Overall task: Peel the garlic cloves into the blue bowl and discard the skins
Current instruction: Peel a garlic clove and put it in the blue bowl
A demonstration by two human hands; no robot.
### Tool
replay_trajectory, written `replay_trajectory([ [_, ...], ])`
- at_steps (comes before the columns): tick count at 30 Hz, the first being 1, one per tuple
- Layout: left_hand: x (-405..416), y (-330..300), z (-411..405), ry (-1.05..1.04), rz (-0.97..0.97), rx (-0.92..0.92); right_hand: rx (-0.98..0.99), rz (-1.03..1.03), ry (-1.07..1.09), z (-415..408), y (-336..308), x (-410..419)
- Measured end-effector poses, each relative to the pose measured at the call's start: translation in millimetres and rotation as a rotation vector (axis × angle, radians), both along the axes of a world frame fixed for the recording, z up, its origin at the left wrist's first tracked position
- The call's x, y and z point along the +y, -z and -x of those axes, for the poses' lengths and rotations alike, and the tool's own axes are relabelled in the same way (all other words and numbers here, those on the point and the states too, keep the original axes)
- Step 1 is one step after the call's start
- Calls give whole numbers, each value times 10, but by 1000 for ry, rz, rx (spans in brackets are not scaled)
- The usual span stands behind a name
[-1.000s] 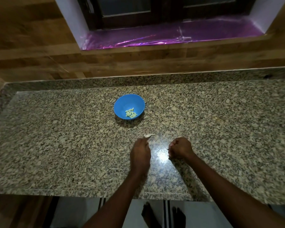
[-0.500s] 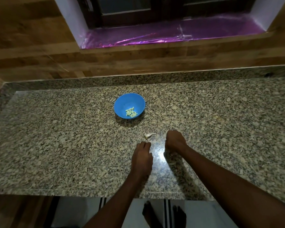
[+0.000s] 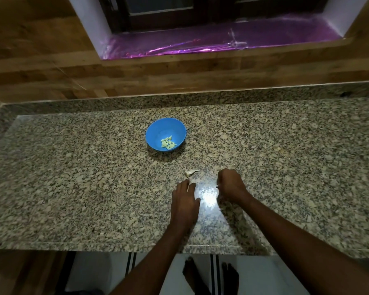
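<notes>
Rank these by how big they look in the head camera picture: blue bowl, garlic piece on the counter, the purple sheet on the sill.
1. purple sheet
2. blue bowl
3. garlic piece

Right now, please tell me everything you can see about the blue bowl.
The blue bowl is small, round and plain, and looks like plastic. It stands upright on the granite counter, toward the back, beyond both hands and apart from them. Several pale peeled cloves lie together in its bottom, on the right; the rest of the inside is bare. Nothing else touches it. It casts a shadow in front.
</notes>
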State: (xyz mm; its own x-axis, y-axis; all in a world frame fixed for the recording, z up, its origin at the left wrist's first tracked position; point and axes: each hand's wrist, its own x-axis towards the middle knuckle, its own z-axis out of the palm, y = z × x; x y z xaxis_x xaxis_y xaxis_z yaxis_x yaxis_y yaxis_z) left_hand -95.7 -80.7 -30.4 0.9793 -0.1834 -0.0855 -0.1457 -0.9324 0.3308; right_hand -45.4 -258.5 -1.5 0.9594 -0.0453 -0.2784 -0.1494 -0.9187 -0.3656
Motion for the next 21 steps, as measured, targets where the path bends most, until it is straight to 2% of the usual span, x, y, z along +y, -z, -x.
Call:
replay_trajectory([
  [8,-49,-34,8,-37,-9,41,189,-100,88,-93,-57,-73],
  [14,-68,-87,19,-31,-3,52,35,30,-29,69,-122,172],
  [16,-63,-44,-10,-40,31,38,-24,-30,-13,143,-84,130],
  [17,-58,-62,-24,-54,116,19,-43,-114,47,171,-68,84],
  [19,-82,-132,-59,-181,434,23,-53,-365,203,241,-99,-5],
  [21,-176,-325,-79,-356,807,266,-54,-594,323,335,-189,-49],
])
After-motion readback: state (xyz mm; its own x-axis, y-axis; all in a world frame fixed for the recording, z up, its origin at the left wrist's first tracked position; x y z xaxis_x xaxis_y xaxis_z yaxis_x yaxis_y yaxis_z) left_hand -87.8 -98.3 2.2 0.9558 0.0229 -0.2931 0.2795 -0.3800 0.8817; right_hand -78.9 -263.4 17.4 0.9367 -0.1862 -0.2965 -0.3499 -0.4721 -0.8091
